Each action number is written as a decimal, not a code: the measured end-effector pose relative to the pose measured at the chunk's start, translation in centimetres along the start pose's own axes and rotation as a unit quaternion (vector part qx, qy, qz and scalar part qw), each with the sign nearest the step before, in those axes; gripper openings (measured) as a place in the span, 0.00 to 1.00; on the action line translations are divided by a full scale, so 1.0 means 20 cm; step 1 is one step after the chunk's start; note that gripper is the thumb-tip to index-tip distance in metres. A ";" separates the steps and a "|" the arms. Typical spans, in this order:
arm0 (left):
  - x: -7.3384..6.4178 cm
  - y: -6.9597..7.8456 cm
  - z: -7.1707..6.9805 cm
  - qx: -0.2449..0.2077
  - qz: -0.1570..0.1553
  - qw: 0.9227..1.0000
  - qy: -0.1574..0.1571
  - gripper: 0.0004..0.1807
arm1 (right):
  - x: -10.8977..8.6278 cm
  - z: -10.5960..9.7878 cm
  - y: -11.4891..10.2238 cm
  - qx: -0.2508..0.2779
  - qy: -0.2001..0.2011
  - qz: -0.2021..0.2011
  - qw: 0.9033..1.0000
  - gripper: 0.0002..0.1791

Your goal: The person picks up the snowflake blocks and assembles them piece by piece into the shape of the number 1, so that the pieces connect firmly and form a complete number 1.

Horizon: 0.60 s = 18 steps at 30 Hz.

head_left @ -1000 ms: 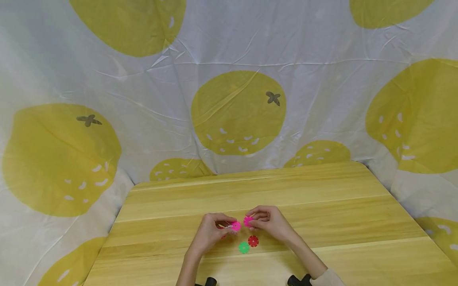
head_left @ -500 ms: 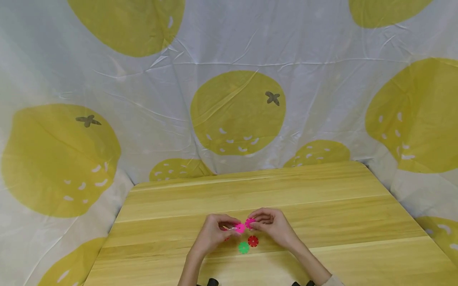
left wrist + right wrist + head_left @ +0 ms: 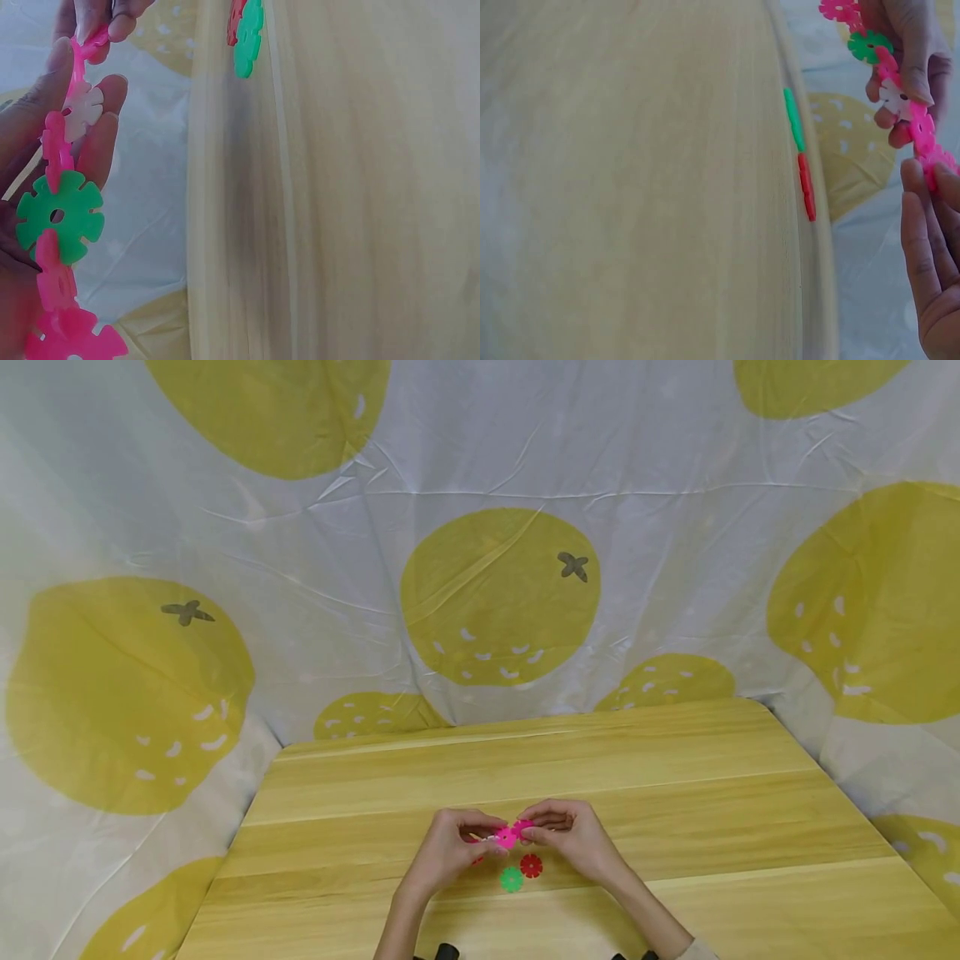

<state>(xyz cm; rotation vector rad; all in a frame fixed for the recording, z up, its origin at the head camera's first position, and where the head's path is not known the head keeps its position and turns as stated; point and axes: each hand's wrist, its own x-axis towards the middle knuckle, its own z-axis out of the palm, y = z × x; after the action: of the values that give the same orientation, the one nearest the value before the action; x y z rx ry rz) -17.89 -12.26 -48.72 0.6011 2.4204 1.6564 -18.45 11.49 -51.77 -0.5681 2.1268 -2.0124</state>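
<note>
My left hand (image 3: 441,852) holds a chain of interlocking plastic snowflake discs between thumb and fingers, above the table. In the left wrist view the chain runs down past the palm: a white disc (image 3: 88,111), a green disc (image 3: 81,219) and several pink ones, slotted edge to edge. My right hand (image 3: 576,837) pinches a pink disc (image 3: 937,159) between thumb and fingertips, right at the chain's top pink disc (image 3: 506,838). The two pink rims overlap in the head view; my fingers partly cover the joint.
On the wooden table (image 3: 360,785), just below the hands, lie a loose green disc (image 3: 512,880) and a red disc (image 3: 531,865), side by side. A white cloth with yellow fruit prints (image 3: 645,577) hangs behind the table. Black objects (image 3: 447,952) show at the near edge.
My hands have come together: the left moved slightly right with the chain, and the gap between the two pink discs has closed. The loose green and red discs have stayed put.
</note>
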 end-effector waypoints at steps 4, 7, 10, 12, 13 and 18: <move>0.00 0.00 0.00 0.003 0.005 1.000 -0.003 0.12 | 0.00 0.00 0.00 0.006 -0.004 0.001 1.000 0.11; 0.00 -0.01 0.00 0.009 0.010 1.000 -0.005 0.12 | 0.00 0.00 0.01 0.016 -0.011 -0.002 1.000 0.12; 0.00 -0.01 -0.01 0.013 0.014 1.000 -0.007 0.11 | 0.00 0.00 0.01 0.032 -0.020 -0.004 0.999 0.12; 0.00 -0.01 -0.01 0.015 0.013 1.000 -0.008 0.11 | -0.01 -0.01 0.01 0.043 -0.024 -0.002 0.999 0.13; 0.00 -0.01 -0.01 0.015 0.013 1.000 -0.009 0.11 | -0.01 -0.01 0.01 0.048 -0.025 -0.001 0.999 0.13; 0.00 -0.01 -0.01 0.009 0.015 1.000 -0.014 0.10 | -0.01 0.00 0.00 0.063 -0.025 0.007 0.998 0.13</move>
<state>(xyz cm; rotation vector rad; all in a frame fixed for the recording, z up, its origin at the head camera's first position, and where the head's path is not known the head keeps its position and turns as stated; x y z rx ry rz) -18.03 -12.47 -48.73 0.6618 2.4207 1.6298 -18.33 11.57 -51.88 -0.5765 1.9524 -2.0849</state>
